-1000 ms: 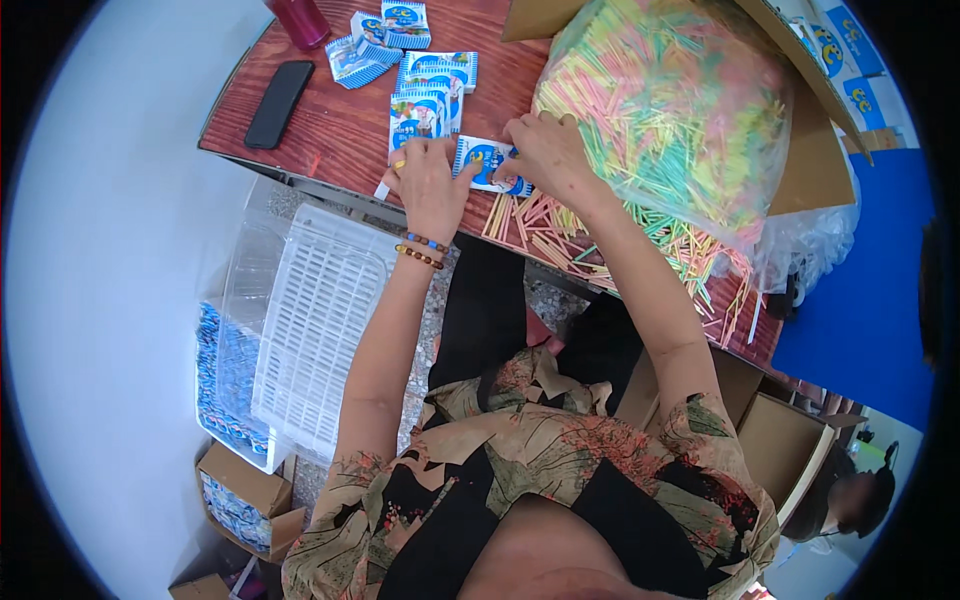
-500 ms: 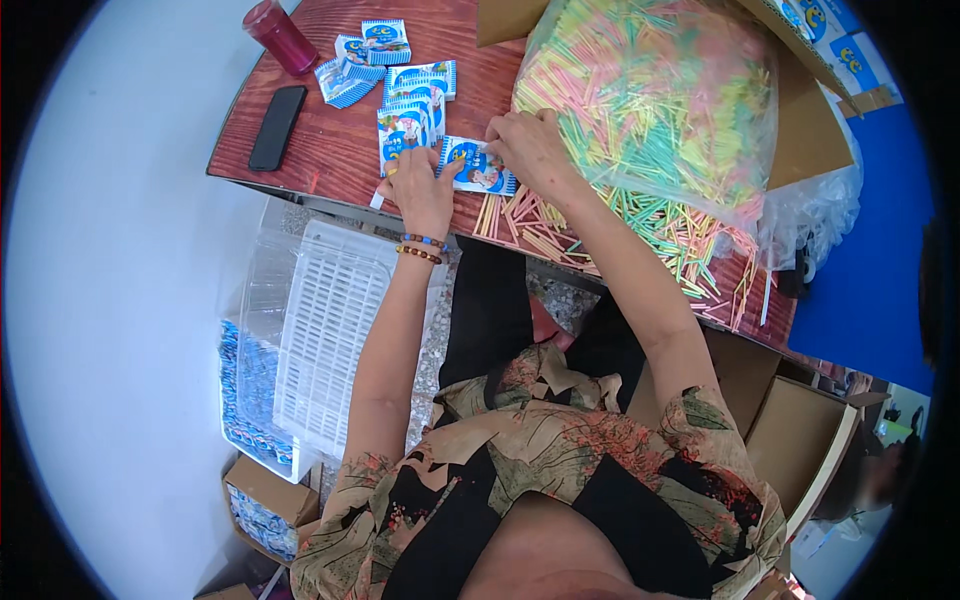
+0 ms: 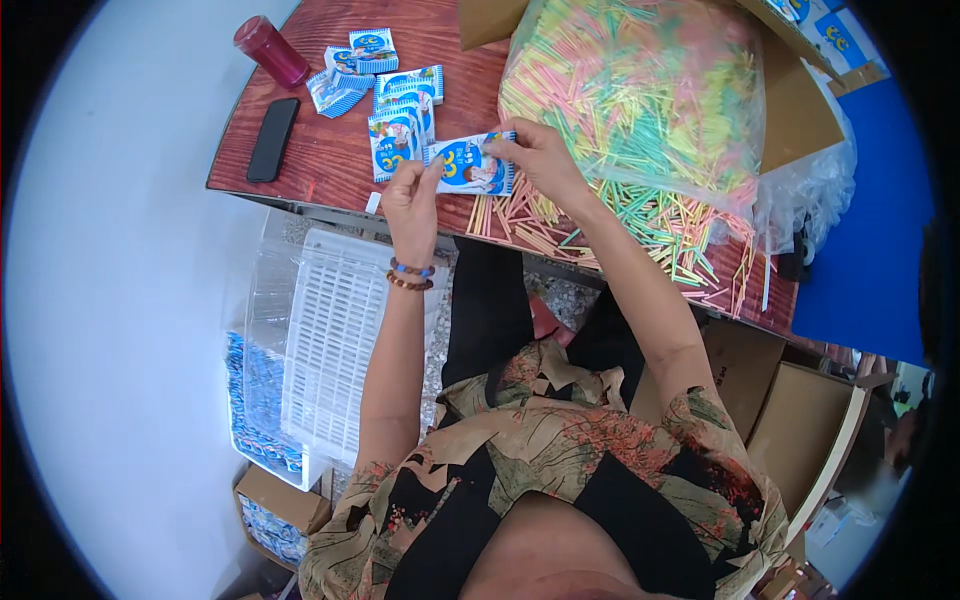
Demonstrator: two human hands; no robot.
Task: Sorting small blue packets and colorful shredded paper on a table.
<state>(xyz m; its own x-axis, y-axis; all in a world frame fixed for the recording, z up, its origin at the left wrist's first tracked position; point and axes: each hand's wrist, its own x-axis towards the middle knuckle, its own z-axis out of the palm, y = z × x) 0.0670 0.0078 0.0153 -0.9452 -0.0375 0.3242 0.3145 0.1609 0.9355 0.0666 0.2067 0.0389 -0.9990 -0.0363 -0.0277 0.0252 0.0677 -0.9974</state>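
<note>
Blue-white packet (image 3: 470, 165) between left hand (image 3: 412, 200), right hand (image 3: 543, 158)

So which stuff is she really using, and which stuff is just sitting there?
In use:
left hand
right hand
blue-and-white packet held between both
loose coloured sticks
bag of sticks
finished packets

Just lying about:
black phone
red bottle
white crate

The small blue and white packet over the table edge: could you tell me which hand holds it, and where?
Both hands hold the packet: the left hand pinches its left end, the right hand its upper right corner.
</note>
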